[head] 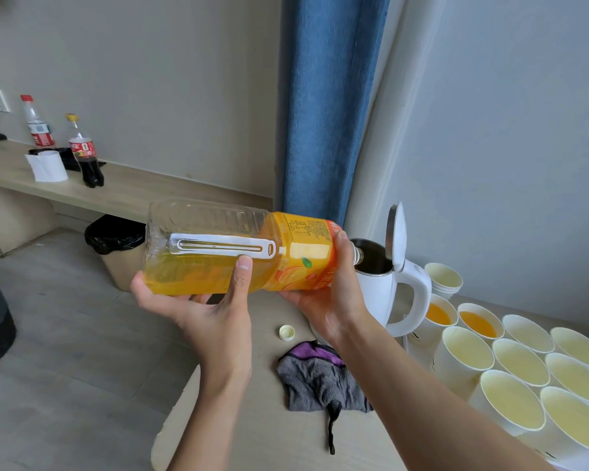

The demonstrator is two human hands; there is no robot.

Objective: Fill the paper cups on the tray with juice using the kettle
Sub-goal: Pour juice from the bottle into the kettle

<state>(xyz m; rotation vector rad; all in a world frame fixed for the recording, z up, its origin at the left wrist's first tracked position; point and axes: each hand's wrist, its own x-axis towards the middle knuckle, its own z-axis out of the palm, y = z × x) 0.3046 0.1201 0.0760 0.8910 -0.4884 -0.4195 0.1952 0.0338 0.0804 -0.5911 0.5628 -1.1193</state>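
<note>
A large clear juice bottle (pixel 218 246) with an orange label lies nearly level, its mouth at the rim of the white kettle (pixel 378 294). The kettle's lid (pixel 398 234) stands open. My left hand (pixel 215 300) cups the bottle's base end from below. My right hand (pixel 334 294) grips its neck end by the label. Orange juice fills the bottle's lower half. Several white paper cups (pixel 521 365) crowd the table at the right; two cups (pixel 478 322) beside the kettle hold orange juice, the others look empty.
A yellow bottle cap (pixel 286 333) and a grey-purple cloth (pixel 320 379) lie on the table near my right forearm. A stack of cups (pixel 444 278) stands behind the kettle. A black-lined bin (pixel 116 246) sits on the floor. Two cola bottles (pixel 84 151) stand on a far shelf.
</note>
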